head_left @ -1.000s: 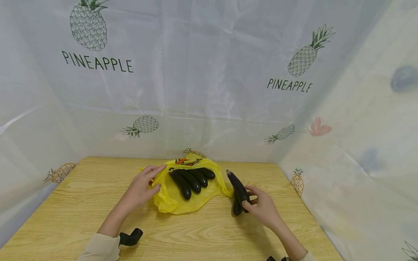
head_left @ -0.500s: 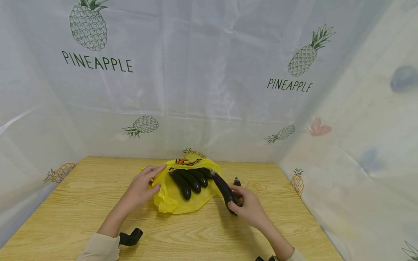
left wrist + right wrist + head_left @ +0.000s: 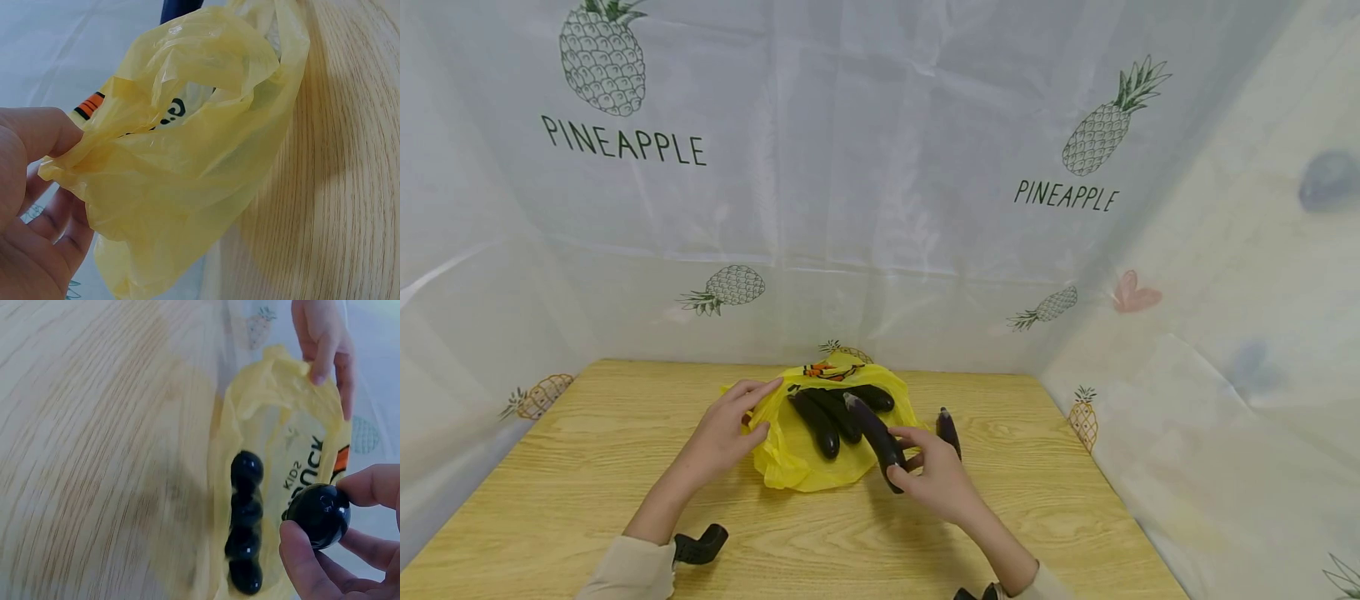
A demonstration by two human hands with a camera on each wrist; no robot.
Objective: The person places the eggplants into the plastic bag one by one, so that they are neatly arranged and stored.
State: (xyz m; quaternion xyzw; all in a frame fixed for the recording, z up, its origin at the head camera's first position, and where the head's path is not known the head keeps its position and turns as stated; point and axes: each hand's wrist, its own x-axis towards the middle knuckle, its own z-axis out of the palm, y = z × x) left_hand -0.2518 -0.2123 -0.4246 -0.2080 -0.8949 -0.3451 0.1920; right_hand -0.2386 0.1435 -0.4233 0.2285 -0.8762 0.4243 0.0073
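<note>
A yellow plastic bag [image 3: 786,468] lies on the table with its mouth spread toward me. Several dark purple eggplants [image 3: 814,423] lie side by side inside. At the bag's left edge, my left hand [image 3: 724,435] pinches the thin plastic, as the left wrist view confirms. One eggplant [image 3: 874,432] is in my right hand [image 3: 942,477], gripped near its rounded end between thumb and fingers. Its stem end points away from me, in front of the bag's opening. Another eggplant [image 3: 948,428] lies on the table to the right, partly behind my right hand.
The wooden table [image 3: 820,550] ends at a pineapple-printed curtain [image 3: 865,208] behind it, with more sheeting on both sides. Black wrist devices [image 3: 702,546] sit at the sleeves. Printed letters show on the bag in the right wrist view.
My right hand has carried its eggplant leftward, from beside the other loose eggplant to the bag's mouth. That other eggplant stays on the table. The left hand has kept its place.
</note>
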